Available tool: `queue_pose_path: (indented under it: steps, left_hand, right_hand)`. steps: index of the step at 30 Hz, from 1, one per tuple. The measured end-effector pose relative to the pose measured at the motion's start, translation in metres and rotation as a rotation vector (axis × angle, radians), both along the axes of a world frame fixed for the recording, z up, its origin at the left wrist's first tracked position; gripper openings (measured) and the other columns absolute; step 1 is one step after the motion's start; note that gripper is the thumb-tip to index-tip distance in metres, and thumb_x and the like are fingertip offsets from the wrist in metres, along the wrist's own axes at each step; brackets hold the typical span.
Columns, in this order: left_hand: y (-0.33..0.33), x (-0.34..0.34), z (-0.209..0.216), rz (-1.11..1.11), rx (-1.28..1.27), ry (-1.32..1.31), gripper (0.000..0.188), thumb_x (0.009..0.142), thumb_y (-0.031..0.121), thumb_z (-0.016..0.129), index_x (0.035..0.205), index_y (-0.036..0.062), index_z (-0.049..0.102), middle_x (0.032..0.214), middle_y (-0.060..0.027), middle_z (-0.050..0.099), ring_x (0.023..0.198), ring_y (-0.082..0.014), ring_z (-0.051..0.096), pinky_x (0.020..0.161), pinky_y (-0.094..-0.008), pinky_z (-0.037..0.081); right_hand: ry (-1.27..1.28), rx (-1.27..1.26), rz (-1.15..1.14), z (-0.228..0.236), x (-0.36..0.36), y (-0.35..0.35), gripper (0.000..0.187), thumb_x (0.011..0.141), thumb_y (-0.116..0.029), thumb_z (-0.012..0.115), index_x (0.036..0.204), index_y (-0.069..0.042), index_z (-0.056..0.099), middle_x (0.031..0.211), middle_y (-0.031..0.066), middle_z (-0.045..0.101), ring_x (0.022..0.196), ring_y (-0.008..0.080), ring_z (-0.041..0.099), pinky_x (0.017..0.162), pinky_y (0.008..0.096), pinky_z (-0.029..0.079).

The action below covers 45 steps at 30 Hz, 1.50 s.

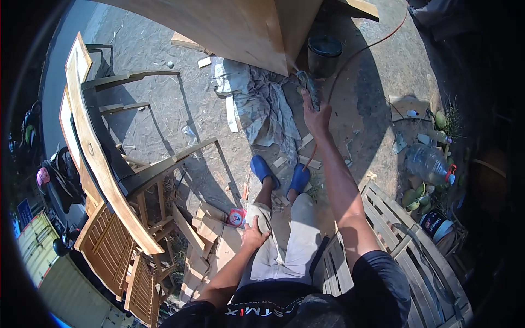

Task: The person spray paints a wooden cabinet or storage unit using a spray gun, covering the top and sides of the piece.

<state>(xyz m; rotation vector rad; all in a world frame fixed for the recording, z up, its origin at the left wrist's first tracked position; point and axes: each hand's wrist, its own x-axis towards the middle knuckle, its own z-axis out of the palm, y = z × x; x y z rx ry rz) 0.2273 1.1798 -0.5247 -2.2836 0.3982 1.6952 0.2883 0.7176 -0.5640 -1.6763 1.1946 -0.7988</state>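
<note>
My right hand [317, 116] is wrapped round a spray gun [309, 90], its arm stretched forward. A pale mist shows at the gun's tip, close to the lower corner of a large brown wooden piece [246, 35]. My left hand [255, 235] lies on my left knee with fingers apart, holding nothing. Below the wooden piece a crumpled, stained cloth [260, 104] is spread on the ground. Just right of the gun stands a dark bucket [325, 53].
An orange hose [355, 52] runs over the ground. At left stands a wooden table on its side [98, 147] with protruding legs, beside slatted chairs [106, 246]. A slatted bench [404, 246], a large plastic bottle [429, 164] and cardboard [219, 251] lie near me.
</note>
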Motion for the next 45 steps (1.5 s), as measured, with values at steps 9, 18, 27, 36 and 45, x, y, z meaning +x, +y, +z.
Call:
queue_pose_path:
  steps: [9,18,27,36,45]
  left_hand:
    - [0.003,-0.024,-0.010,0.045,-0.128,-0.252,0.093,0.083,0.056,0.078,0.159,0.0281,0.032,0.127,-0.0323,0.053,0.108,-0.0527,0.063,0.091,-0.0583,0.054]
    - [0.002,-0.027,-0.011,0.064,-0.137,-0.275,0.092,0.084,0.059,0.076,0.159,0.0271,0.033,0.124,-0.0325,0.053,0.107,-0.0533,0.063,0.090,-0.0590,0.053]
    - [0.010,-0.038,0.016,0.080,-0.139,-0.295,0.095,0.086,0.053,0.077,0.162,0.0296,0.026,0.128,-0.0318,0.051,0.116,-0.0526,0.059,0.095,-0.0581,0.051]
    - [0.036,-0.005,0.023,0.011,0.022,-0.038,0.095,0.088,0.050,0.076,0.163,0.0303,0.023,0.155,-0.0322,0.034,0.140,-0.0511,0.044,0.111,-0.0570,0.044]
    - [0.097,0.007,0.003,-0.098,0.083,0.182,0.104,0.084,0.063,0.073,0.164,0.0271,0.017,0.162,-0.0328,0.029,0.146,-0.0492,0.040,0.116,-0.0563,0.041]
  right_hand:
    - [0.101,0.066,-0.022,-0.191,-0.010,-0.020,0.036,0.097,-0.035,0.073,0.098,0.001,0.072,0.076,0.0233,0.070,0.075,0.0442,0.071,0.062,0.0447,0.052]
    - [0.143,0.042,-0.056,-0.273,-0.007,-0.020,0.037,0.097,-0.038,0.072,0.095,-0.001,0.071,0.076,0.0249,0.070,0.078,0.0476,0.069,0.065,0.0495,0.052]
    - [0.146,-0.006,0.101,-0.061,-0.031,-0.001,0.038,0.101,-0.036,0.070,0.095,0.001,0.067,0.067,0.0174,0.063,0.058,0.0281,0.062,0.058,0.0400,0.048]
    - [-0.033,-0.162,0.151,0.202,-0.020,0.024,0.034,0.099,-0.034,0.072,0.101,0.000,0.068,0.076,0.0223,0.069,0.070,0.0419,0.069,0.063,0.0450,0.051]
    - [0.033,-0.310,0.039,0.394,0.012,0.054,0.048,0.100,-0.047,0.069,0.095,0.000,0.065,0.062,0.0100,0.057,0.055,0.0205,0.052,0.056,0.0377,0.044]
